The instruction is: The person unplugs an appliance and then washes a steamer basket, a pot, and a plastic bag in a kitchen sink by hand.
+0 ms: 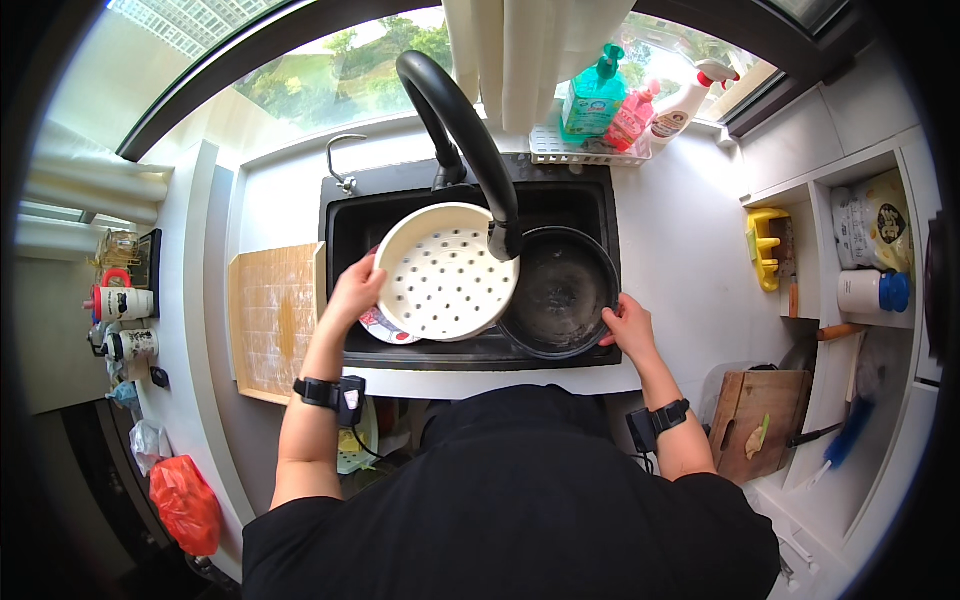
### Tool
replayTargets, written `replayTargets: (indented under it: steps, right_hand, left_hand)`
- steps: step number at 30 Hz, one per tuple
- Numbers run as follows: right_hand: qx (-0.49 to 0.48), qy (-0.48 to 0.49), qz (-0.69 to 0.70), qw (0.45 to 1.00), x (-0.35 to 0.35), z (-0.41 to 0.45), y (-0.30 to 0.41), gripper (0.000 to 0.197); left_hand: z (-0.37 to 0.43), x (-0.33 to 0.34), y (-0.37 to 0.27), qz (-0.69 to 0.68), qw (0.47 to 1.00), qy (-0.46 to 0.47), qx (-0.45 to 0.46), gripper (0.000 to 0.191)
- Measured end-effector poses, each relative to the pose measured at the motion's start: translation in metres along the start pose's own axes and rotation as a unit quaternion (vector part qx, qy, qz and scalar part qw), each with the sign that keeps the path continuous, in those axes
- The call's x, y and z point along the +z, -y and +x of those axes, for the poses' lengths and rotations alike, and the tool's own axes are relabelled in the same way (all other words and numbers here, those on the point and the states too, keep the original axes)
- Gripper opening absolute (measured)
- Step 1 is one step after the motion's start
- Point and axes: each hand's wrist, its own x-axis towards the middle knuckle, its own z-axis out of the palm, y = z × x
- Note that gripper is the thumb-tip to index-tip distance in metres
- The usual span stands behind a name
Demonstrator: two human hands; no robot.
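My left hand (360, 291) grips the left rim of a cream perforated steamer basket (450, 289), tilted over the black sink (480, 365). My right hand (628, 326) holds the right rim of a round dark pot (562, 292), which has some water at its bottom. The basket overlaps the pot's left side. Above where they meet ends the spout of a black gooseneck faucet (469, 120); whether water runs from it I cannot tell. Under the basket's lower left edge shows part of a patterned plate (386, 330). Some fingers of both hands are hidden behind the rims.
Left of the sink lies a wooden-framed tray (276, 322). Behind the sink stand a green soap bottle (592, 105), a pink pump bottle (631, 118) and a white spray bottle (679, 109) by a white plastic basket (574, 156). A wooden cutting board (761, 420) is at the right.
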Motion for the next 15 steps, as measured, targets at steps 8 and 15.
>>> replayTargets:
  steps: [8, 15]
  right_hand:
    - [0.003, 0.069, 0.107, 0.992, 0.040, 0.015, -0.012, 0.025]
    - [0.001, 0.117, 0.117, 0.986, 0.053, 0.007, 0.008, 0.017]
  left_hand:
    - [-0.006, 0.100, -0.030, 0.075, 0.989, -0.015, 0.125, 0.022]
    - [0.003, 0.115, 0.006, -0.028, 0.997, 0.051, -0.041, 0.043]
